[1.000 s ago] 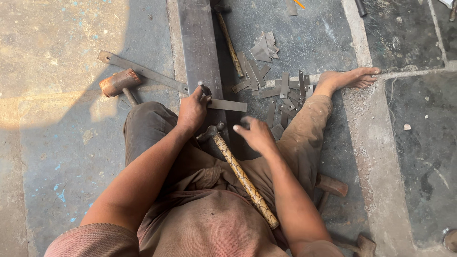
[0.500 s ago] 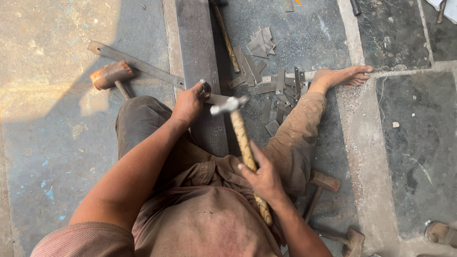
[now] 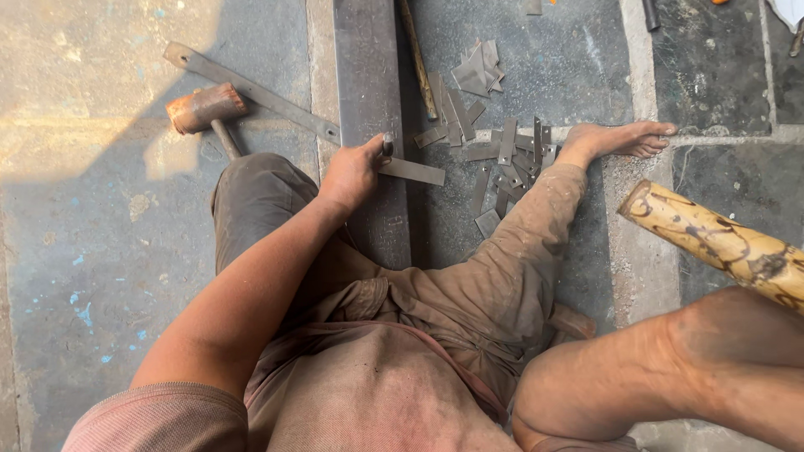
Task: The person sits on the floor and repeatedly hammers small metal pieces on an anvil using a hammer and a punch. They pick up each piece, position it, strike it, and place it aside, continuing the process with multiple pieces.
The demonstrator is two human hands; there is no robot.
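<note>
Concrete floor, grey and stained, with flecks of blue paint; person seated on it, legs spread, viewed from above.

Landmark: long dark steel bar lying on the floor between the legs, running away from the body.

Thin metal strip lies crosswise on the steel bar, its free end sticking out past the bar's right edge. Left hand rests on the bar at the strip; its grip is clenched around a short upright metal tool, whose tip stands on the strip.

Right arm raised at the near right of the bar, forearm filling the lower right corner. Wooden handle, pale with dark markings, slants above that forearm. Right hand is out of frame, so its grip cannot be told.

Right of the bar: scatter of cut metal pieces, flat, overlapping, reaching up to the bare foot. A thin rod lies just beside the bar's right edge.

Left of the bar: rusty-headed mallet on the floor, near the left knee; a long flat strap runs diagonally behind it, reaching the bar's left edge.
</note>
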